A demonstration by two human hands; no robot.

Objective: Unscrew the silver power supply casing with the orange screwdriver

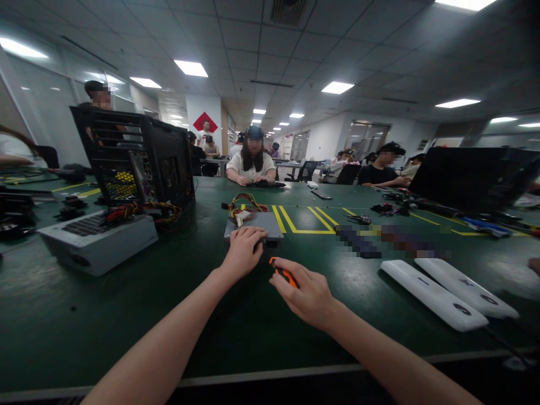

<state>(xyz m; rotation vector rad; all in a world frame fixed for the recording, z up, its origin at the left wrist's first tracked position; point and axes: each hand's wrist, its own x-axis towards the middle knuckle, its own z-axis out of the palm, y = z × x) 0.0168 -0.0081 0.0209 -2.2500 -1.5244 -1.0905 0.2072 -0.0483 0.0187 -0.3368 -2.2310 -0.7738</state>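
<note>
A grey metal computer power supply (pixel 275 223) lies in front of me, with a bundle of coloured cables (pixel 248 203) and white plugs on its far side. My left hand (pixel 244 248) holds it from above, the fingers bent over its near right edge. Just to the right and nearer to me, my right hand (pixel 307 291) is closed around an orange and black screwdriver (pixel 289 275). Only the handle can be made out; its shaft is hidden or too dark to see. The screwdriver appears apart from the power supply.
Leftward stand an open black computer case (pixel 169 163) and a second power supply (pixel 105 242). Two white oblong devices (pixel 434 295) lie at right, near a dark monitor-like panel (pixel 468 174). Loose tools and cables lie beyond them. Across the green table (pixel 211 343) sits a person (pixel 253 160).
</note>
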